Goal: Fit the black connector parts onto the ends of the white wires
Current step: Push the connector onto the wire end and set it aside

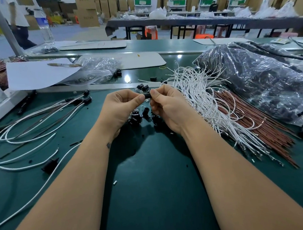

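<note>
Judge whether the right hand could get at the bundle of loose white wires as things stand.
Probably yes: the white wires lie uncovered just beside the right hand, but it now pinches a black connector part with the left hand.

Bare dark green table mat [151, 177] open between the forearms, loose pile of small black plastic connector parts [143, 115] just beyond, tangled bundle of white wires [205, 100] crowding the right, looped white wires with fitted black ends [39, 115] spread across the left, bulky clear plastic bag of black parts [262, 76] blocking the far right
</note>
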